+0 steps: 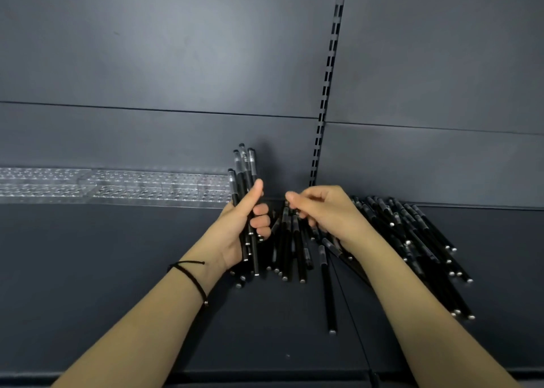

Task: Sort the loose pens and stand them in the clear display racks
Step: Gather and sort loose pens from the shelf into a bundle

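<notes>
My left hand (244, 225) fingers clamp a pen bundle (245, 164) mid-frame; right hand (321, 211) fingers curl over the loose pile (412, 234), grip unclear. I reckon overstuffing could spill it.

Head-worn wide view, forward and down, close over shelf (117, 270).

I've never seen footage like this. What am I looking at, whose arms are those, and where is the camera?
No machine here: these are a person's two bare arms, filmed by one camera worn on their head, looking down. The left hand grips a bundle of pens upright. The right hand reaches with curled fingers into the loose pens lying on the dark shelf; whether it holds one, I cannot tell. The clear racks stand along the back, at the left.
</notes>
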Available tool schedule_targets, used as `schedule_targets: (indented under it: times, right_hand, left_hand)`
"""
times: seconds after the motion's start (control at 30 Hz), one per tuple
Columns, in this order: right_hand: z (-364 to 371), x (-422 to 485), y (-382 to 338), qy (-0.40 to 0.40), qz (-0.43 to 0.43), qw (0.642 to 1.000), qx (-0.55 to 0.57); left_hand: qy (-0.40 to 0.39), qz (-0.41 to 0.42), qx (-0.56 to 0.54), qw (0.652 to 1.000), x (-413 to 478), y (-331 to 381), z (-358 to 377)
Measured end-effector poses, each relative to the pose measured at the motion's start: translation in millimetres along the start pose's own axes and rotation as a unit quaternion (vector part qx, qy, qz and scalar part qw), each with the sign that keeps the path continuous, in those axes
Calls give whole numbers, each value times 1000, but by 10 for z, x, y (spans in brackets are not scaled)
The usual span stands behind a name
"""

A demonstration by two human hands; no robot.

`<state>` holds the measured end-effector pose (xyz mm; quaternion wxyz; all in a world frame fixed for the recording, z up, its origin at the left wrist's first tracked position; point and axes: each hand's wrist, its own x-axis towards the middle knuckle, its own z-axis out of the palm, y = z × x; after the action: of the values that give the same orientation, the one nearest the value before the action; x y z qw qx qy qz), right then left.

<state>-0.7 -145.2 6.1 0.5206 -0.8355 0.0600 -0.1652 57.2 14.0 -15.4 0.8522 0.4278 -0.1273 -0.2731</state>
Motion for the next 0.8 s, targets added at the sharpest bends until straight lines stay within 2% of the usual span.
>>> schedule_targets:
  times: [0.1, 0.17, 0.37, 0.53, 0.8]
  right_hand:
    - [-74, -10, 95, -17, 12, 977, -210]
    - [-95, -28, 121, -45, 43, 959, -277]
    - [-21, -74, 79, -80, 83, 939, -323]
    - [-33, -71, 61, -91, 106, 941, -308]
    - [-4, -61, 27, -54, 123, 934, -332]
  left_hand:
    - [17, 12, -31, 999, 3, 28, -48]
    - [23, 10, -35, 999, 3, 42, -61]
    - [18, 8, -34, 999, 44, 53, -108]
    - [18, 9, -41, 999, 49, 44, -123]
    - [20, 6, -18, 1000, 55, 39, -122]
